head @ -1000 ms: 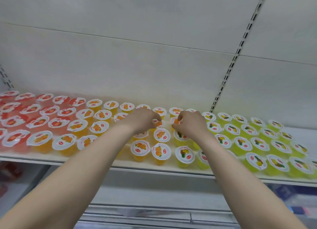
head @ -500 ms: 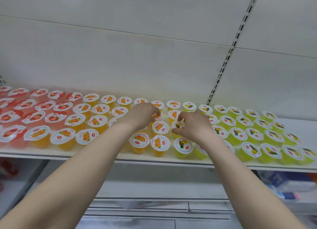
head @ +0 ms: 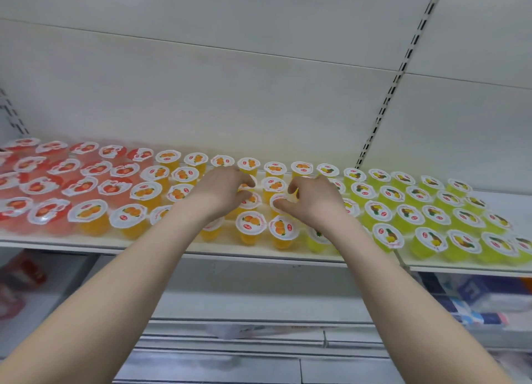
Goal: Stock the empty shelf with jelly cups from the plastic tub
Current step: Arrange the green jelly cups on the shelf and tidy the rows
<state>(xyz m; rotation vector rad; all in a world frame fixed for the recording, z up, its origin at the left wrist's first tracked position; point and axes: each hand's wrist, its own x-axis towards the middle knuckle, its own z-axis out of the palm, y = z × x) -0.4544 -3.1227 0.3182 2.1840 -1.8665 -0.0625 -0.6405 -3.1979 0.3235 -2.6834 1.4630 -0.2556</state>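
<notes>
Plastic jelly cups (head: pixel 388 235), round, white-lidded, on white shelf (head: pixel 86 242) — left hand (head: pixel 218 193), right hand (head: pixel 316 202), each grip curled round one

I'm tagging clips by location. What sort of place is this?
Likely a shop aisle, perhaps a grocery or convenience store: a long white shelf packed with rows of sealed red, orange and yellow-green plastic jelly cups, slotted metal uprights on the white back panel, and packaged goods on the shelf below.
</notes>
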